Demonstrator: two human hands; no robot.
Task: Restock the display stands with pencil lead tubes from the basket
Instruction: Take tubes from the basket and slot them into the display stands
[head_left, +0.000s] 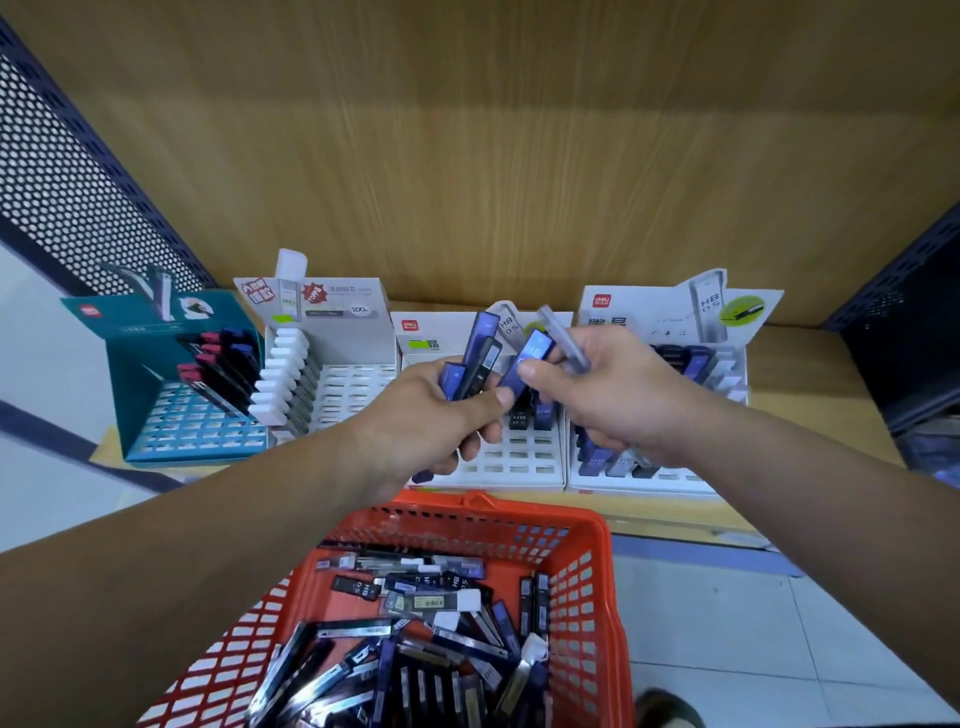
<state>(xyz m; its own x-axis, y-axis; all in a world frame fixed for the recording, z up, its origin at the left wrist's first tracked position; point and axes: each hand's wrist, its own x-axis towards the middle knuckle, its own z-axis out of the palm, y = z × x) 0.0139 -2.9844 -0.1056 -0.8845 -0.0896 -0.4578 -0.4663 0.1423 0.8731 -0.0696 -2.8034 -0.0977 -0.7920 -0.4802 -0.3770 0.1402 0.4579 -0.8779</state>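
1. A bundle (480, 358) of blue and black tubes was gripped in the left hand (431, 421), fingers curled round it, the tubes fanned up and away.
2. A blue tube (530, 361) was pinched under the thumb of the right hand (618, 400), and a clear tube (569, 340) was held further back in the same hand.
3. The hands were held close together. Whether the blue tube touched the bundle could not be told.
4. The blue tube's long axis was tilted, its low end toward the left hand and its top up and to the right, so it was lined up with no slot.
5. The middle stand (519, 467) was seen straight below and just beyond both hands, with its front slots unfilled.
6. The right stand (670, 480), partly filled, was half hidden by the right wrist and lay nearer that hand.
7. Next move, as judged: the blue tube to be stood upright and lowered forward into a middle-stand slot by the right hand.
8. The basket (467, 512) was seen below the arms, in front of the shelf (810, 374), with many loose tubes (415, 654) lying in it. The restock was judged far from done.
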